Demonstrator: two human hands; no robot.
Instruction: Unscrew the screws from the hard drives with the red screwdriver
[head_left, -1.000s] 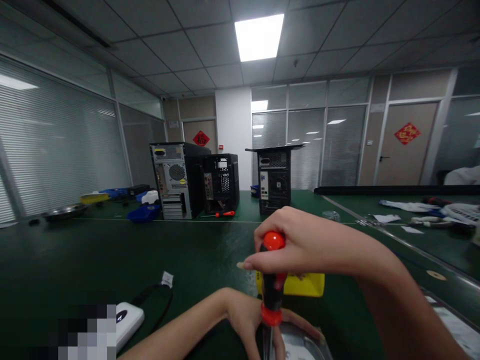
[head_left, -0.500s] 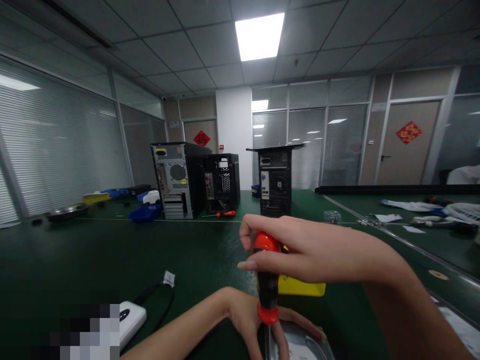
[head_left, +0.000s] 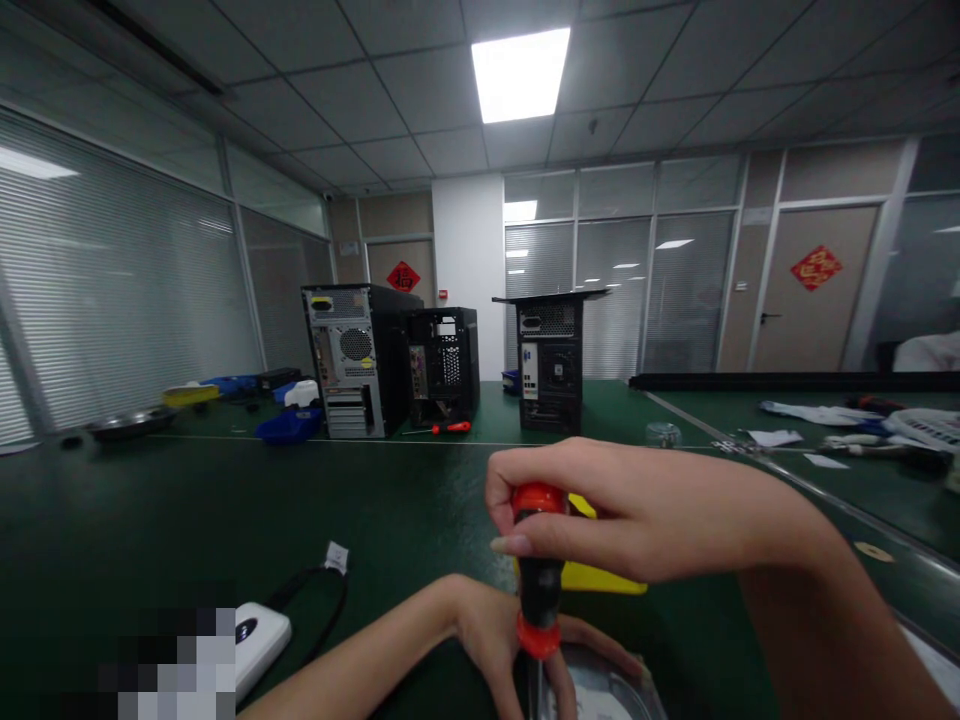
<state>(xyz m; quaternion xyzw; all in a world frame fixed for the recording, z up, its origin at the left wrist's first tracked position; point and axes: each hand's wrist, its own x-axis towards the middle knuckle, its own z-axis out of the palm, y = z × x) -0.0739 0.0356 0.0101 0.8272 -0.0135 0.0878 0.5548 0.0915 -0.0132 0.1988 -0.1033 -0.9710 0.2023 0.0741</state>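
My right hand [head_left: 600, 505] is closed round the red-and-black handle of a screwdriver [head_left: 541, 592], thumb along its near side and fingers curled over the top. The tool stands nearly upright, shaft down. Its tip is out of view below the frame. Under it lies a silver hard drive [head_left: 604, 682], cut off by the bottom edge. My left hand [head_left: 491, 628] grips the drive, with fingers spread over its far edge and others beside the screwdriver shaft. Just behind the hands is a yellow plastic tray [head_left: 607, 578], partly hidden by my right hand.
Black computer cases [head_left: 352, 365] stand at the back, with another case [head_left: 551, 360] right of them. A red screwdriver [head_left: 451, 427] lies before them. Left are a blue bin [head_left: 289, 425], a metal dish [head_left: 135, 422] and a white device [head_left: 262, 640] with a cable. Gloves [head_left: 814, 412] lie right.
My right hand and the top of the screwdriver handle have shifted slightly right and down, and the tool's tilt has altered a little. My left hand stays in place on the hard drive.
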